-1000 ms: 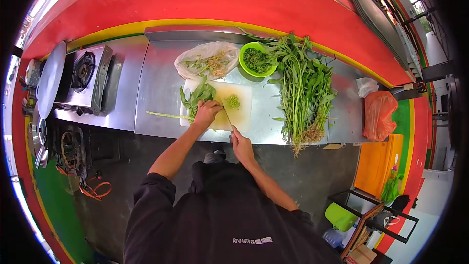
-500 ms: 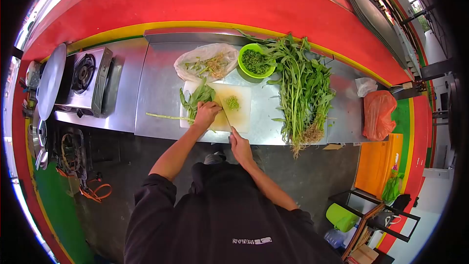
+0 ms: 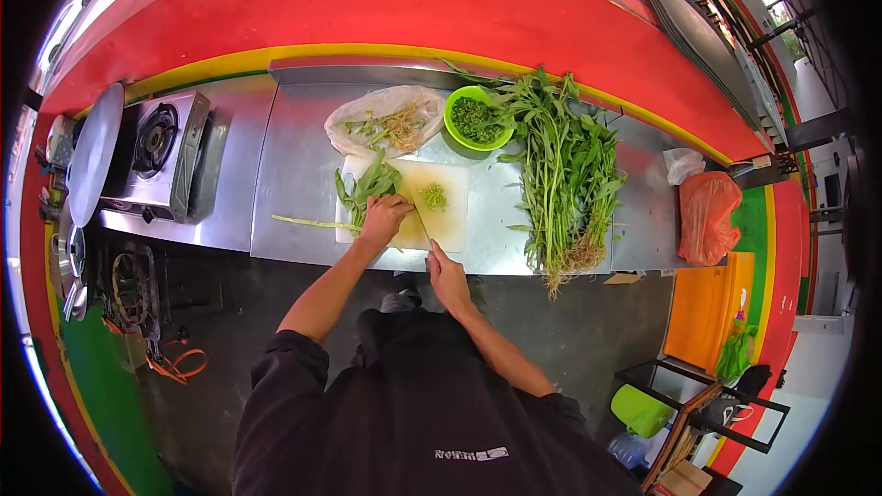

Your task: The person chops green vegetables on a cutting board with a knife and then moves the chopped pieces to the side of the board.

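Clock set on the middle of your board (image 3: 451, 231), 12 away from you. The board lies flat on the metal counter (image 3: 299, 165), near its front edge.

Your left hand (image 3: 388, 219) is at 8, fingers curled down and gathered over the greens (image 3: 366, 186), pressing them to the board. Leaves fan out past the knuckles toward 10 and 11; one pale stem (image 3: 308, 220) runs off the board toward 9, over bare metal.

Your right hand (image 3: 447, 277), at 5 and just past the board's near edge, is wrapped around the knife (image 3: 424, 228) (the handle is mostly lost inside your grip). Blade slants toward 11, its upper part just beside your left fingertips. Whether the edge touches board or stem, I cannot tell.

Chopped bits (image 3: 434, 197) sit in a small loose heap at 2 to 3, on the right side of the blade.

Around you: clear bag (image 3: 344, 131) with roots and scraps at 12; lime bowl (image 3: 451, 131) of chopped greens at 1; big bunch (image 3: 562, 174) between 2 and 3, roots hanging at the counter's front edge; red bag (image 3: 709, 219) farther out at 3; stove (image 3: 186, 161) toward 9 to 10.
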Tool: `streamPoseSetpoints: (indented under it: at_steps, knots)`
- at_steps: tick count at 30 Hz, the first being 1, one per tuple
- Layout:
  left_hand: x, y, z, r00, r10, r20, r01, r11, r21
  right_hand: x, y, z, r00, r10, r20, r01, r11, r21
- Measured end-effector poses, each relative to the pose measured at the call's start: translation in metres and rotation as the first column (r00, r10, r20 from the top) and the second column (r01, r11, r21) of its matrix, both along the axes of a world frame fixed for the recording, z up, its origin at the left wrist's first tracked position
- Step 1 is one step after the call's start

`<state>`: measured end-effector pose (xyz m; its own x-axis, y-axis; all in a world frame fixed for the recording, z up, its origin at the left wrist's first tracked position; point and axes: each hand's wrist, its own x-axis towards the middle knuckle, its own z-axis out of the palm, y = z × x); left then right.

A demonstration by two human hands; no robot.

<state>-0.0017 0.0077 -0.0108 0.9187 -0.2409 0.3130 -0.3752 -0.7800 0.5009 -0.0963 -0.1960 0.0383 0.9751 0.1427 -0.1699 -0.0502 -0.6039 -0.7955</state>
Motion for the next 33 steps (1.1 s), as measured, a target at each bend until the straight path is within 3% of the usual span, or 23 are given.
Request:
streamPoseSetpoints:
  at_steps: [3, 6, 9, 13, 17, 19, 25, 29, 33]
  knots:
    - [-0.001, 0.000, 0.003, 0.999, -0.002, -0.035, 0.002, 1.000, 0.002, 0.011, 0.005, -0.006, 1.000, 0.016, 0.017, -0.015, 0.998, -0.063]
    - [-0.001, 0.002, 0.002, 1.000, -0.003, -0.018, 0.003, 1.000, 0.019, 0.007, 0.009, -0.003, 0.994, -0.020, 0.109, 0.018, 1.000, 0.011]
    - [0.000, 0.002, -0.002, 0.999, 0.012, -0.044, -0.011, 1.000, 0.017, -0.004, 0.004, 0.013, 0.998, -0.026, -0.063, 0.027, 0.999, 0.019]
    - [0.000, 0.003, -0.002, 0.999, 0.011, -0.040, -0.010, 1.000, 0.024, -0.002, 0.004, 0.004, 1.000, 0.001, 0.011, -0.001, 1.000, -0.021]
    - [0.000, 0.000, 0.001, 1.000, 0.003, 0.001, -0.003, 1.000, 0.012, 0.008, 0.006, 0.003, 0.998, 0.028, -0.063, -0.035, 0.992, -0.120]
    - [-0.003, 0.001, 0.002, 0.999, 0.009, 0.037, -0.010, 1.000, 0.014, 0.010, 0.010, 0.000, 1.000, 0.005, 0.007, -0.004, 0.999, -0.045]
    - [0.000, -0.002, -0.002, 0.999, 0.029, 0.037, -0.030, 0.999, 0.030, -0.005, -0.004, 0.005, 0.999, -0.027, -0.024, 0.028, 0.998, 0.049]
    - [0.002, -0.008, 0.000, 1.000, 0.017, 0.001, -0.017, 0.999, 0.044, -0.002, -0.014, 0.007, 0.996, -0.031, -0.084, 0.029, 0.999, -0.019]
    - [0.005, -0.010, 0.000, 1.000, 0.006, -0.012, -0.005, 0.997, 0.082, 0.004, -0.015, 0.003, 0.998, -0.050, -0.023, 0.050, 0.999, -0.005]
